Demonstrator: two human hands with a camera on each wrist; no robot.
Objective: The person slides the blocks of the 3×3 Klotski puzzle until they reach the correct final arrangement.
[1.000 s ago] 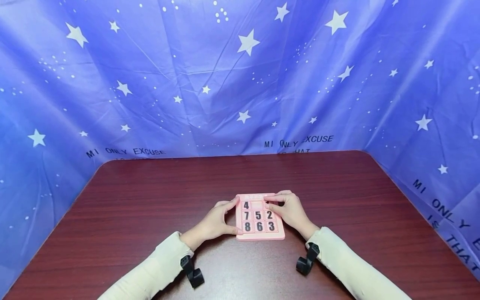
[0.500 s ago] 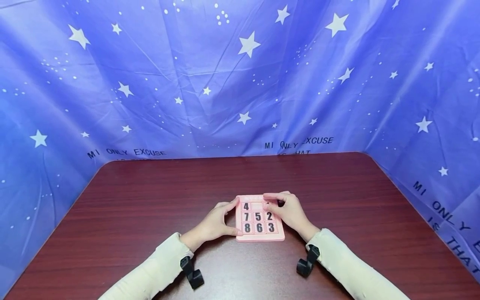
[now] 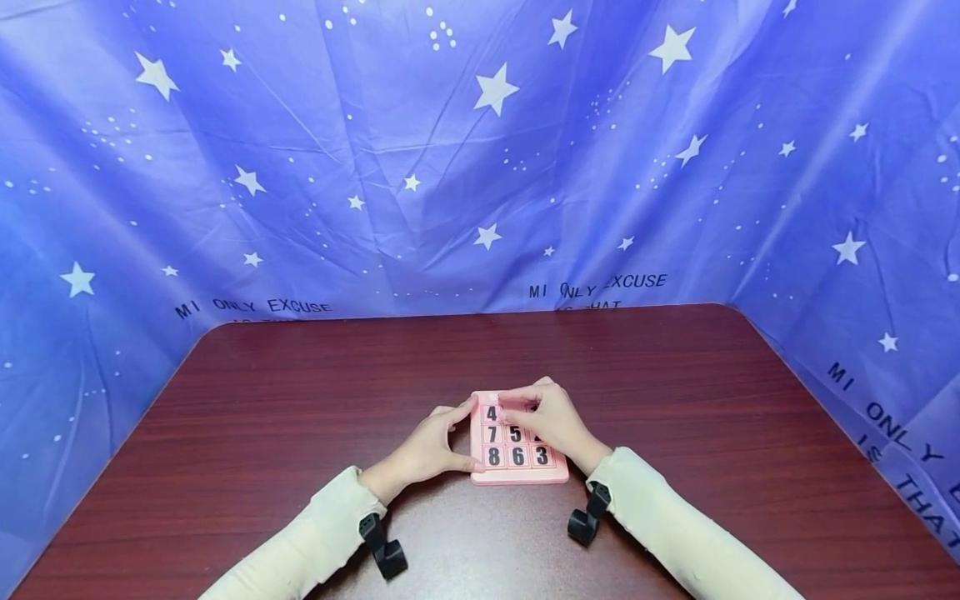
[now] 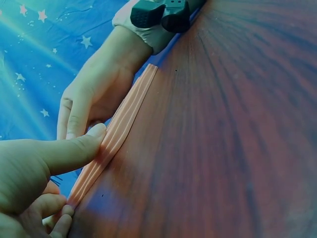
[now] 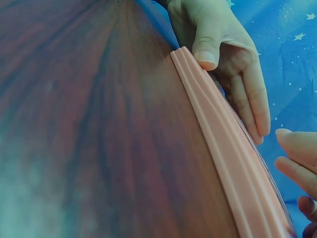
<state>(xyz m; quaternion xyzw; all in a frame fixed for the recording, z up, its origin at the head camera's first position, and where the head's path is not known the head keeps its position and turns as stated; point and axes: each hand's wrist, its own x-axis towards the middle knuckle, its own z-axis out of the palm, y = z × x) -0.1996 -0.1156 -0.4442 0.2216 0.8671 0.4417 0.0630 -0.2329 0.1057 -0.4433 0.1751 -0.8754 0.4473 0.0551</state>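
A pink number slide puzzle [image 3: 517, 476] lies on the table, its black-numbered tiles showing 4, 7, 5, 8, 6 and 3. My left hand [image 3: 426, 443] grips its left side in the head view, thumb at the near corner and fingers at the far corner. The left wrist view shows that thumb [image 4: 81, 148] on the puzzle's upper edge. Over the top row is my right hand [image 3: 558, 419], index finger and thumb reaching to beside the 4 tile [image 3: 491, 413]. It hides the rest of that row and most of the 2. Whether its fingertips touch a tile, I cannot tell.
The dark red wooden table [image 3: 300, 375] has rounded far corners. Blue cloth [image 3: 420, 125] with white stars and lettering hangs behind it and at both sides. Each wrist carries a black camera mount, such as the left one [image 3: 383, 546].
My right hand has moved left across the top row, from the top right tile to beside the 4. The left hand and the puzzle frame have stayed in place.
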